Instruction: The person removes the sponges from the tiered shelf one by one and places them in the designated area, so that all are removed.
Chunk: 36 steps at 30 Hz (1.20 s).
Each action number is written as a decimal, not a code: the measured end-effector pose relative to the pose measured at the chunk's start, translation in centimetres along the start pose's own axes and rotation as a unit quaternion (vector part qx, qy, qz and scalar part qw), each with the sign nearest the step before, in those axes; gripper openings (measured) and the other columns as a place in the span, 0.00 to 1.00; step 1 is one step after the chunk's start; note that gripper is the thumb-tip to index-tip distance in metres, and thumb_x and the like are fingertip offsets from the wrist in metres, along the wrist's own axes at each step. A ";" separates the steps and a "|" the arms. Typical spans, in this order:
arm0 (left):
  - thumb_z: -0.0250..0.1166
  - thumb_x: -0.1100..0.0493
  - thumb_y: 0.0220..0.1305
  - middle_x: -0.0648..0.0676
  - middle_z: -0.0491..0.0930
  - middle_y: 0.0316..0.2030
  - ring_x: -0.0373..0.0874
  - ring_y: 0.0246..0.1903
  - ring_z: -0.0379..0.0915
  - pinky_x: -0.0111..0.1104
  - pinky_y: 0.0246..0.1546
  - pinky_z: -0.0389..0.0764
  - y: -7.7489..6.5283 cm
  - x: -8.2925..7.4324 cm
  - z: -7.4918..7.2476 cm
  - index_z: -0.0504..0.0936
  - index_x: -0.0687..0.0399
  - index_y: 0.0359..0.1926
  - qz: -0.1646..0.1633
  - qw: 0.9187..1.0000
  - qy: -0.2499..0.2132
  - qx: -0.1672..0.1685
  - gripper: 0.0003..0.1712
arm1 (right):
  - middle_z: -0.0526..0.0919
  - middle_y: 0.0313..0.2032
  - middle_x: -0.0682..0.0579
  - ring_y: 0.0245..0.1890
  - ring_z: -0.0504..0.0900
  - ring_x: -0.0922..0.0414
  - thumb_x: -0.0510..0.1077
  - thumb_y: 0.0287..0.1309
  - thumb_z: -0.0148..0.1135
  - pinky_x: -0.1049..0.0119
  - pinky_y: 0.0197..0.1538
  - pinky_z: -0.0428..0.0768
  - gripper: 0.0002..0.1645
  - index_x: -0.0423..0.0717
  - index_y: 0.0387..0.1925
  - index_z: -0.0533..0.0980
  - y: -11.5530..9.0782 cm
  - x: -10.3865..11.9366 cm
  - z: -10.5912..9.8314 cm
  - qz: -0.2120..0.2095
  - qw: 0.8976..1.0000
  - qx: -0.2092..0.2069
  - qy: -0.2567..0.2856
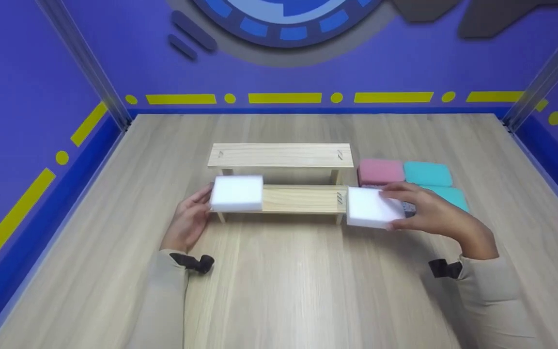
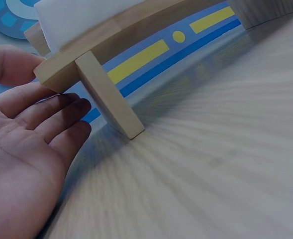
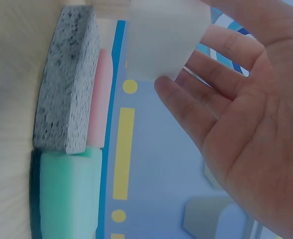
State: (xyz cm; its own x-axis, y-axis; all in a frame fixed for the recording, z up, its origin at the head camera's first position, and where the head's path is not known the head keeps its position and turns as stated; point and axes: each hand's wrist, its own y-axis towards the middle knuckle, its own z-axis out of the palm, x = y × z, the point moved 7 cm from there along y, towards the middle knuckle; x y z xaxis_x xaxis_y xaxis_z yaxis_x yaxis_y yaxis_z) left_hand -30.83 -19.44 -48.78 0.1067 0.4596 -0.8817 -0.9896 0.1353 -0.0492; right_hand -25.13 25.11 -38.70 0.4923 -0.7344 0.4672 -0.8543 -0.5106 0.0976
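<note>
A two-tier wooden shelf stands mid-table. On the left end of its lower board lies a white sponge block. My left hand holds that same board end; in the left wrist view one digit meets the board's end while other fingers lie below it. A second white sponge block is gripped by my right hand between thumb and fingers, at the right end of the lower board. In the right wrist view this block is raised above the tabletop, its upper part cut off by the frame.
Right of the shelf sit a pink sponge, two teal sponges and a grey speckled block, mostly hidden by my right hand in the head view. The upper board rises behind the lower one. Blue walls border the table.
</note>
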 end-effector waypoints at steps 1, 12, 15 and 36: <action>0.42 0.80 0.58 0.66 0.51 0.73 0.35 0.56 0.70 0.25 0.51 0.74 0.0 0.0 0.0 0.52 0.74 0.70 0.000 1.000 0.000 0.000 0.36 | 0.75 0.59 0.43 0.57 0.73 0.45 0.47 0.46 0.75 0.52 0.54 0.76 0.37 0.39 0.58 0.74 -0.1 -0.1 -0.1 -0.002 1.000 -0.002 -0.001; 0.41 0.81 0.56 0.55 0.72 0.59 0.38 0.53 0.72 0.25 0.48 0.75 0.1 0.0 -0.2 0.52 0.77 0.69 0.014 1.000 -0.009 -0.002 0.36 | 0.76 0.58 0.42 0.55 0.73 0.48 0.49 0.44 0.76 0.66 0.48 0.76 0.39 0.40 0.58 0.75 -1.4 -0.9 -0.5 -0.003 1.000 -0.015 -0.002; 0.42 0.81 0.56 0.56 0.71 0.60 0.37 0.54 0.72 0.26 0.51 0.75 0.1 0.0 -0.2 0.53 0.77 0.69 0.014 1.000 -0.010 -0.005 0.36 | 0.75 0.58 0.43 0.56 0.72 0.48 0.49 0.43 0.76 0.65 0.49 0.76 0.39 0.40 0.58 0.75 -1.6 -1.2 -0.4 0.005 1.000 -0.007 -0.001; 0.42 0.80 0.58 0.67 0.51 0.72 0.35 0.56 0.71 0.26 0.55 0.74 0.0 0.1 -0.1 0.51 0.74 0.70 0.005 1.000 -0.009 -0.002 0.36 | 0.74 0.58 0.40 0.58 0.72 0.42 0.49 0.42 0.76 0.50 0.54 0.76 0.40 0.38 0.58 0.74 -2.4 -2.7 0.8 0.045 0.998 0.049 0.013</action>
State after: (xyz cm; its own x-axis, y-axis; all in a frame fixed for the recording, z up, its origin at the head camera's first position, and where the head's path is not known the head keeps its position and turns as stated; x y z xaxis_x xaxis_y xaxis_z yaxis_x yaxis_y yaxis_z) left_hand -30.81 -19.48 -48.88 0.0984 0.4772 -0.8733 -0.9910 0.1266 -0.0424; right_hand -24.27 27.94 -40.88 0.4081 -0.7684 0.4930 -0.8741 -0.4846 -0.0317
